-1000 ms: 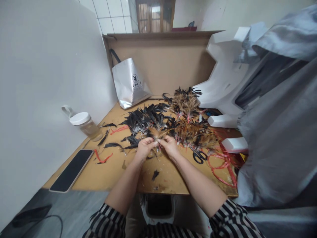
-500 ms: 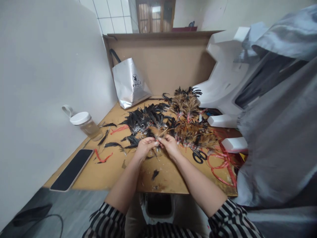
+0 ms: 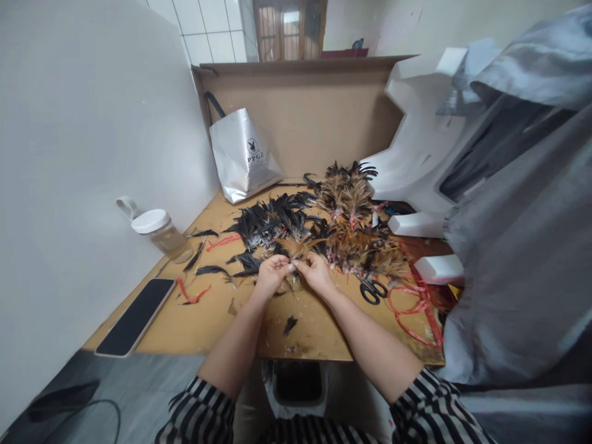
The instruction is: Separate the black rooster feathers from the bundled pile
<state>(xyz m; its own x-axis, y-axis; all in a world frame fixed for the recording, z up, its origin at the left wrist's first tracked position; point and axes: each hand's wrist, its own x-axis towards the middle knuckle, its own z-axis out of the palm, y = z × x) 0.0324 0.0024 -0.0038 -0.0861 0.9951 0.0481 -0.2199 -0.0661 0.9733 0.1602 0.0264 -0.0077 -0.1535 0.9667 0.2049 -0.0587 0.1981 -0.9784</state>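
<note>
Pinched between my two hands is a small bunch of brown feathers (image 3: 296,246), its tips fanning away from me. My left hand (image 3: 274,275) has its fingers closed at the base of the bunch. Right beside it, my right hand (image 3: 314,271) grips the same base, thumbs nearly touching. The quill ends are mostly hidden by the fingers. Just beyond lies a heap of black feathers (image 3: 266,222). To the right are brown feather bundles (image 3: 365,250), and farther back another pile of brown and black bundles (image 3: 345,191) shows red ties.
Black-handled scissors (image 3: 372,291) and red plastic ribbon (image 3: 420,305) lie at the right. A phone (image 3: 136,317), a lidded jar (image 3: 169,237) and red strips (image 3: 192,293) are at the left. A silver bag (image 3: 243,157) leans at the back; white foam (image 3: 416,135) stands right.
My hands stay in nearly the same place on the feather bunch, with a slight shift of the fingers. The right thumb has moved a little to the left. Nothing else has visibly moved.
</note>
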